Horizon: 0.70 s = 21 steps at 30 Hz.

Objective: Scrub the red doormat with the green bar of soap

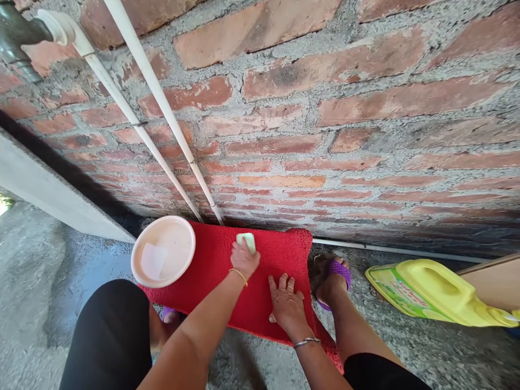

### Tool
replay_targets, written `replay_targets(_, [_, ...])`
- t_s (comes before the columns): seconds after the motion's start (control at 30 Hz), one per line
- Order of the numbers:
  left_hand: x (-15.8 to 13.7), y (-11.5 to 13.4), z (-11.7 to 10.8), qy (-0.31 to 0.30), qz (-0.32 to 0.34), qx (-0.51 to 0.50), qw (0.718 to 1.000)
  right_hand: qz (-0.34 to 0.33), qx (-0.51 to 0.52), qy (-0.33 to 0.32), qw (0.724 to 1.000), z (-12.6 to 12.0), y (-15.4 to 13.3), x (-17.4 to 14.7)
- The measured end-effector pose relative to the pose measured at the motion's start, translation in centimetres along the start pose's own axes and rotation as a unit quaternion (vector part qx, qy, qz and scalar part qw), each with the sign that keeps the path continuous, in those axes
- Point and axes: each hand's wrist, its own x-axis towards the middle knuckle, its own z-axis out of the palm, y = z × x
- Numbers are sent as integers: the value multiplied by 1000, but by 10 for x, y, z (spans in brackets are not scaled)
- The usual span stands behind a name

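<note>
A red mat with a fuzzy pile lies spread between my feet, its near right corner hanging down. My left hand, wearing a thin yellow bracelet, is closed around a pale green bar of soap and holds it against the mat's upper middle. Flat on the mat, to the right and closer to me, rests my right hand with fingers spread and nothing held. A pale pink basin with water stands on the mat's left end. What supports the mat is mostly hidden.
A brick wall rises just beyond the mat, with two white pipes running down it. A yellow jug lies on the concrete floor at right. A grey slab leans at left. My feet in purple slippers flank the mat.
</note>
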Motion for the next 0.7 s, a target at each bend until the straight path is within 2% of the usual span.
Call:
replay_targets(0.1, [-21, 31, 20, -85, 105, -19, 991, 1, -2, -5, 1000, -2, 0, -1])
replay_targets(0.17, [-25, 33, 20, -102, 125, -25, 987, 0, -1, -4, 1000, -3, 0, -2])
replay_targets(0.2, [-23, 28, 15, -91, 116, -24, 989, -1, 0, -2, 1000, -4, 0, -2])
replay_targets(0.33, [6, -23, -22, 1, 15, -12, 1000, 0, -3, -5, 1000, -2, -1, -1])
replay_targets(0.43, [32, -65, -51, 54, -86, -12, 995, 1, -5, -2, 1000, 1, -1, 2])
replay_targets(0.5, [40, -80, -59, 71, -132, -26, 988, 2, -5, 5, 1000, 4, -1, 3])
replay_targets(0.6, [38, -69, -49, 74, -137, -24, 987, 1, -4, 11, 1000, 5, -1, 4])
replay_targets(0.7, [24, -30, -21, 57, -78, -2, 995, -1, -6, 4, 1000, 2, 0, 2])
